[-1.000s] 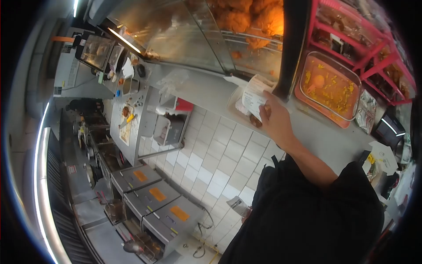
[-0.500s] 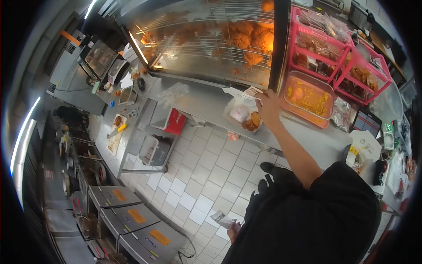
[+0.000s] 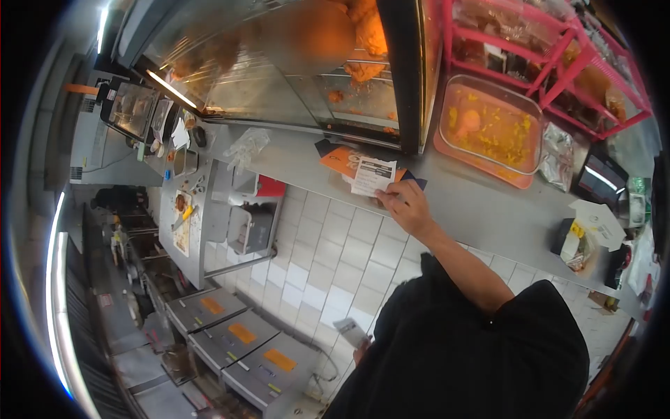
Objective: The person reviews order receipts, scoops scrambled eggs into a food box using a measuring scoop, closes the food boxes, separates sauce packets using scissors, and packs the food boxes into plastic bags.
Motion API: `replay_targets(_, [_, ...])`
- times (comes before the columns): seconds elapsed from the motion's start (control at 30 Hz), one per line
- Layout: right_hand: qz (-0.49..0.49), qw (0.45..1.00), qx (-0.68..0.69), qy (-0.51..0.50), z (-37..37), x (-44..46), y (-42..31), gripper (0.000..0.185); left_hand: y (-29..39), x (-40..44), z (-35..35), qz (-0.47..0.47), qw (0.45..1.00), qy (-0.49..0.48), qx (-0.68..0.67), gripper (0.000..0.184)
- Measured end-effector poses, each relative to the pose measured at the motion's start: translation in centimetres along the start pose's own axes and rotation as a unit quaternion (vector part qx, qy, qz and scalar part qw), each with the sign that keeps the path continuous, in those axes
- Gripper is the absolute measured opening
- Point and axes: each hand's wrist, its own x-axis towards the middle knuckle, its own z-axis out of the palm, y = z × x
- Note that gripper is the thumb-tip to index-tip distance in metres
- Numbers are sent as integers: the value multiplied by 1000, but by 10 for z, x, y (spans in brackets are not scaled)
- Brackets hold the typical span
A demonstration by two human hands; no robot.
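My right hand (image 3: 407,207) is over the counter, its fingers pinched on the lower edge of a printed receipt (image 3: 375,176). The receipt lies against the orange and black lid of a takeaway box (image 3: 336,159), which is closed. Down by my body, my left hand (image 3: 361,351) is mostly hidden by the black shirt. A grey printed paper slip (image 3: 349,331) sticks out from it.
A glass food warmer (image 3: 279,91) with fried chicken stands behind the counter (image 3: 474,223). To the right are a tray of yellow crumbs (image 3: 492,129), pink baskets (image 3: 558,84), a foil bundle (image 3: 557,157) and an open white box (image 3: 593,227). A plastic bag (image 3: 246,148) lies to the left.
The takeaway box, open before with wrapped rice and fried chicken showing, is now closed. My right hand has the receipt on its lid. The view has shifted; my left hand still has the slip.
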Motion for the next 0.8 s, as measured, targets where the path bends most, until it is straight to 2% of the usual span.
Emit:
replay_targets(0.1, [15, 1000, 28, -2, -1, -5, 3, 19, 62, 0, -31, -1, 997, 4, -73, 39])
replay_targets(0.2, [27, 998, 48, -22, -5, -5, 4, 23, 129, -19, -42, 17, 988, 62, -142, 40])
replay_targets(0.23, [26, 998, 54, -27, -5, -4, 5, 24, 125, -20, -50, 9, 989, 69, -133, 40])
replay_targets(0.3, [29, 997, 63, -26, -5, 1, 8, 24, 114, -4, -64, -142, 973, 72, -164, 37])
replay_targets(0.33, [27, 997, 67, -21, -6, 2, 8, 25, 115, -1, -71, -140, 975, 75, -157, 37])
replay_targets(0.37, [25, 997, 69, -14, -5, 5, 11, 25, 116, 2, -77, -136, 988, 75, -9, 38])
replay_targets(0.4, [30, 997, 66, -9, -4, 7, 12, 25, 109, 1, -80, -131, 979, 72, 140, 38])
replay_targets(0.43, [34, 996, 79, -21, -6, 6, 11, 25, 108, -4, -83, -121, 976, 68, 167, 38])
replay_targets(0.6, [38, 994, 87, -53, -9, 5, 11, 19, 107, -3, -91, -128, 988, 59, 56, 38])
replay_targets(0.8, [50, 995, 65, -49, -8, 6, 5, 18, 115, 7, -116, -125, 991, 47, 8, 38])
